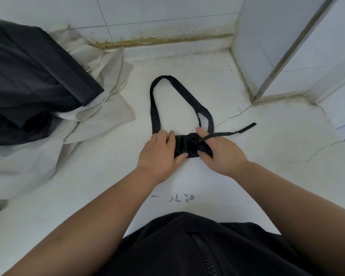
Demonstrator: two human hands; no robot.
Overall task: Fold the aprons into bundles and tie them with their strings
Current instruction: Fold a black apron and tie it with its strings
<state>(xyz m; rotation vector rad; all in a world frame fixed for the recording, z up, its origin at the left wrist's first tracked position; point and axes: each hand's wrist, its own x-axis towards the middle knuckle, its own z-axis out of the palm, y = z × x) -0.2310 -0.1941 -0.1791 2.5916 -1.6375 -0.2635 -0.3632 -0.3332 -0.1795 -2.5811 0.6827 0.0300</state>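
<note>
1 black bundle (187, 145) sits mid-desk (267, 166), gripped at both ends. The left hand (159, 154) pinches its left end. The right hand (221, 154) curls round the right end, with the string (223, 134) lying over its fingers.

Risks: the knot looks loose, so easing either grip could let the roll spring open. The string's free end trails right, slack, and may slip off. The neck loop (153, 108) lies open behind and could snag.

The dark apron pile (28, 76) on white cloth (100, 110) is far left, well apart. Nothing blocks the hands.

Black apron bundle (184, 145), strap (179, 96) looped.
</note>
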